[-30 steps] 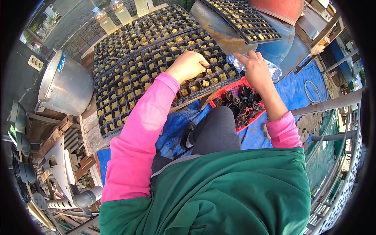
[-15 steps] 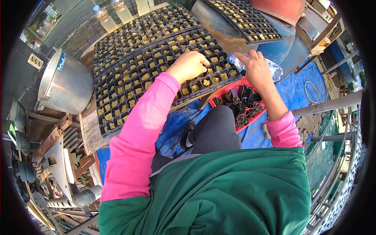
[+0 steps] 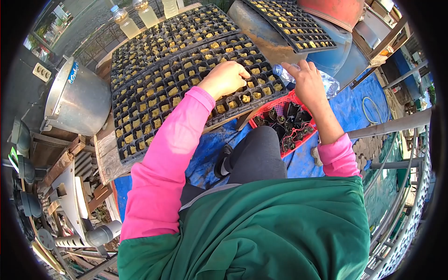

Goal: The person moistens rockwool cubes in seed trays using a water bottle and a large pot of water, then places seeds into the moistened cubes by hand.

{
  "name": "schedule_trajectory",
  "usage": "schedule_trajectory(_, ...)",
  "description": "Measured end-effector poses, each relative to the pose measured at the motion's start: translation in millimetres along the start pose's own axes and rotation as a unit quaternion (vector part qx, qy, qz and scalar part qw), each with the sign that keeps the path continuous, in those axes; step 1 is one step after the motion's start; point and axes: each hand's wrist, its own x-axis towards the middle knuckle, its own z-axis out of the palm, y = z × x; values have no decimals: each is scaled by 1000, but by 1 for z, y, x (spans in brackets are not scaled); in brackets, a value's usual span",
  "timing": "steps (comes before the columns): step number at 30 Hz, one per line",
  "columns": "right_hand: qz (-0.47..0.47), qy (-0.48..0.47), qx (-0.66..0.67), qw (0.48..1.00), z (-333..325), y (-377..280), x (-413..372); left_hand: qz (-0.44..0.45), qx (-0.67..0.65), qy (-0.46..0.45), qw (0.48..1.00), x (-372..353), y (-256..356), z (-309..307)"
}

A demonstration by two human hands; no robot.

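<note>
My left hand is over the right part of a black seedling tray, its fingertips curled together down at the cells; whatever they pinch is hidden. Yellowish plugs fill the tray's cells. My right hand grips a clear plastic bottle with a blue cap, tilted so that the cap points left to the tray's right edge. A second black tray lies behind the first on the wooden table.
A metal pot stands left of the table, and bottles of cloudy liquid stand behind the trays. Another tray rests on blue drums. Below my right hand sits a red crate with small pots.
The bottle in my right hand has shifted slightly right, its cap a little farther from my left hand. My left hand has hardly moved.
</note>
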Motion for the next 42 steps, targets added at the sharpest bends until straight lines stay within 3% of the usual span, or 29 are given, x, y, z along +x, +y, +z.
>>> schedule_trajectory(26, -14, 16, -2, 1000, -5, -6, 2, 12, 11, 5, 1000, -2, 0, -1)
schedule_trajectory(31, -38, 53, 3, 998, -7, -8, 2, 19, 13, 11, 1000, -2, -2, 1)
schedule_trajectory(42, -21, 14, -4, 1000, -12, -14, 3, 5, 0, 12, 1000, -4, -4, 1)
